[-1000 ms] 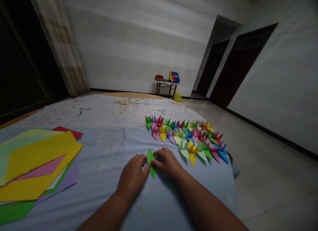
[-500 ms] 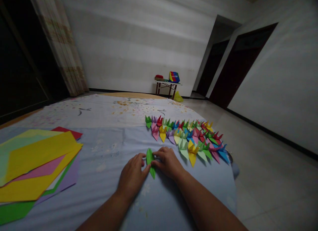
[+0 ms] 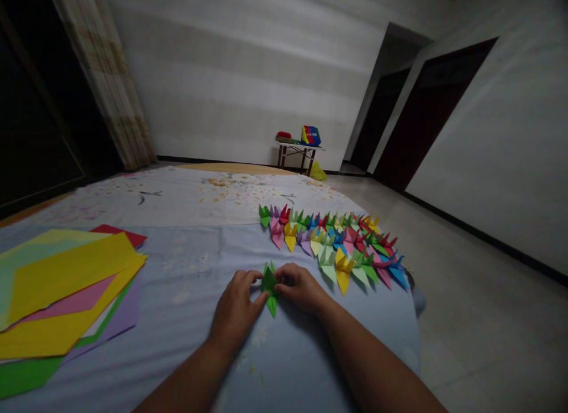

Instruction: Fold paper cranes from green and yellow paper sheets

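A partly folded green paper crane (image 3: 269, 283) is held low over the blue cloth, its narrow points showing at top and bottom. My left hand (image 3: 237, 299) pinches its left edge between thumb and fingers. On the opposite edge, my right hand (image 3: 298, 287) grips the paper the same way. Beyond my right hand stand rows of finished paper cranes (image 3: 344, 271) in many colours. Over to the left lies a loose stack of coloured paper sheets (image 3: 80, 268), yellow ones on top.
A pale flowered cloth (image 3: 186, 194) covers the far part of the round table. By the back wall stands a small side table (image 3: 296, 145) with a colourful box (image 3: 310, 135) on it. A yellow bag (image 3: 318, 171) lies on the floor beside it.
The green paper, flat and narrow before, now has a raised flap at its middle and a split upper tip. Both hands still hold its sides.
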Tool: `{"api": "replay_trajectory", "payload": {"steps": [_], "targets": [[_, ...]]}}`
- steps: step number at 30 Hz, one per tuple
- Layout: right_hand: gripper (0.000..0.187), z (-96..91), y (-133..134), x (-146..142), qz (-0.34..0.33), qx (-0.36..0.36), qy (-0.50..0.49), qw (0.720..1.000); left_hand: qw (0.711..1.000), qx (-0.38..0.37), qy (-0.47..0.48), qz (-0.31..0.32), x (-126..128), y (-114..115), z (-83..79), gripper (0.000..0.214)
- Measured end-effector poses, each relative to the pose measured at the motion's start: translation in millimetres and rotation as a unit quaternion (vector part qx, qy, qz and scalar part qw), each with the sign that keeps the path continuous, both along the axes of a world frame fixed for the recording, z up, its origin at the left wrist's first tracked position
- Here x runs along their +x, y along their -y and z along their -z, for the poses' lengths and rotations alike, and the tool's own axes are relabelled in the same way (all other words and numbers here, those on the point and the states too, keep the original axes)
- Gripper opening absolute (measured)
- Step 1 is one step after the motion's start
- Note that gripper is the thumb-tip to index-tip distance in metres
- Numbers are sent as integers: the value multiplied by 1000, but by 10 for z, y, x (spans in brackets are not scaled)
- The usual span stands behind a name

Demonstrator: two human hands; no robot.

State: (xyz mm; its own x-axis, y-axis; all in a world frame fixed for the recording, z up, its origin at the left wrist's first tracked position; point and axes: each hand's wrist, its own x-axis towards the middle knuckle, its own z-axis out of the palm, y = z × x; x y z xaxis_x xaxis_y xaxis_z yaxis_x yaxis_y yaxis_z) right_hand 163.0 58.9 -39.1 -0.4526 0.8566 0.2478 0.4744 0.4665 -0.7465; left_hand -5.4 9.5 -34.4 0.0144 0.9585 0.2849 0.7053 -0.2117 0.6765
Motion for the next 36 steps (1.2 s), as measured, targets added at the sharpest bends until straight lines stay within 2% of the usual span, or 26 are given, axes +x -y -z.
{"api": "replay_trajectory", "payload": {"steps": [4, 11, 16, 23, 29, 36], "targets": [[10, -1, -10, 33, -10, 20, 5, 1000, 1000, -9, 22, 15, -9, -13, 1, 23], [16, -48, -16, 101, -63, 25, 25, 997, 998, 9, -9, 53, -37, -31, 24, 14], [20, -101, 0, 124, -88, 27, 49, 995, 996, 13, -53, 71, -57, -36, -17, 11], [24, -92, -15, 146, -59, 41, 79, 994, 992, -15, -79, 95, -84, -29, -67, 12], [20, -107, -12, 153, -70, 43, 80, 993, 990, -20, -92, 109, -114, -49, -66, 12], [20, -72, -29, 166, -67, 60, 104, 990, 980, -10, -153, 124, -94, -12, -111, 16]]}}
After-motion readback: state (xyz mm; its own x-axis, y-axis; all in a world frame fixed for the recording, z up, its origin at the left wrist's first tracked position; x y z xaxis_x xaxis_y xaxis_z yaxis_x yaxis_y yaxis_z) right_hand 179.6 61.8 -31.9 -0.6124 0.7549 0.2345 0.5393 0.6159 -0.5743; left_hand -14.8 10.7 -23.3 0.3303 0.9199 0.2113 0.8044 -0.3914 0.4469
